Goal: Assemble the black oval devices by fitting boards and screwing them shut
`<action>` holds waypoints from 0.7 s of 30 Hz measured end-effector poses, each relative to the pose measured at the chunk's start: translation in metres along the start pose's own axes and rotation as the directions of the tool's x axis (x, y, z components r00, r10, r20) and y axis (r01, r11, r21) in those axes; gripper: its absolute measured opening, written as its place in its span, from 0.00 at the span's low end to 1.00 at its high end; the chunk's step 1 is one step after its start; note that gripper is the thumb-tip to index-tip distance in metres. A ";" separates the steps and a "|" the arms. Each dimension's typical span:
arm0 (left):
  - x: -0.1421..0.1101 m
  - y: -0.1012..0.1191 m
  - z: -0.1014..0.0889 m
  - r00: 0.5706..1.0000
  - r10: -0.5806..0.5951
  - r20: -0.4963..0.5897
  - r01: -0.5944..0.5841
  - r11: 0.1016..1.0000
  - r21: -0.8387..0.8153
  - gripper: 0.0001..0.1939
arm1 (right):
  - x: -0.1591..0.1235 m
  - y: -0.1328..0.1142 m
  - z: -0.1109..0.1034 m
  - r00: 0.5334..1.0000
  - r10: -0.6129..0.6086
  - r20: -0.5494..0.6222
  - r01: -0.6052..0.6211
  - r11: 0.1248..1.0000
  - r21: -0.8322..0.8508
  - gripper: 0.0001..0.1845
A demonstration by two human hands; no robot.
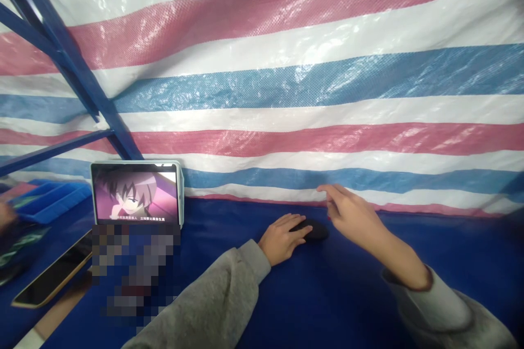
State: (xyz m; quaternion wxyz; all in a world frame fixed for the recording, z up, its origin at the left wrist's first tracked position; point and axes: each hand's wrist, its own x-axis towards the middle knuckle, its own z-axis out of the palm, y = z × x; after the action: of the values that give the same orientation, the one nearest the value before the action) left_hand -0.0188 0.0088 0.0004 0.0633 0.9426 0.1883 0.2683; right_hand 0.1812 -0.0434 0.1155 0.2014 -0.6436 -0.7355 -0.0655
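My left hand [283, 239] lies over the rear of a black computer mouse [316, 230], its fingers draped on the mouse's near end. The mouse sits on a dark blue table cover [262, 305]. My right hand [347, 214] is raised just beyond and to the right of the mouse, with its fingers spread and pointing left. It touches nothing that I can see and holds nothing. Grey sleeves cover both forearms.
A tablet [136, 193] in a pale case stands upright, playing an animated video. Left of it are a blue compartment tray [53, 200] and a smartphone [53, 270]. Another person's hand [6, 215] shows at the left edge. A pixelated patch [135, 272] hides part of the table. A striped tarp [286, 92] and blue metal frame [61, 60] stand behind.
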 end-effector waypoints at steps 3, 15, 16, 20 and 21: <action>0.000 -0.001 0.001 1.000 -0.002 0.008 0.002 1.000 -0.003 0.18 | 0.000 0.002 -0.002 1.000 0.005 -0.002 -0.005 1.000 0.020 0.23; -0.001 -0.003 -0.003 0.985 -0.164 0.062 0.171 0.976 -0.138 0.29 | -0.024 0.013 -0.008 0.904 -0.244 0.350 0.053 0.879 0.473 0.22; -0.001 -0.003 -0.004 0.983 -0.173 0.060 0.181 0.970 -0.162 0.28 | -0.028 0.012 -0.004 0.894 -0.249 0.373 0.057 0.888 0.457 0.22; 0.001 -0.005 -0.005 0.976 -0.211 0.046 0.215 0.935 -0.282 0.25 | -0.040 0.005 0.009 0.843 -0.282 0.459 0.088 0.913 0.399 0.26; 0.001 -0.006 -0.006 0.974 -0.221 0.042 0.223 0.922 -0.316 0.24 | -0.042 0.003 0.012 0.826 -0.293 0.481 0.095 0.915 0.393 0.26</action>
State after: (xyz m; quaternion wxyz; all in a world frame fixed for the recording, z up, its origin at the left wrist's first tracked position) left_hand -0.0229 0.0145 0.0045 0.2453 0.8933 0.2480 0.2836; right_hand 0.1853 -0.0775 0.0875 0.0945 -0.5101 -0.8242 0.2271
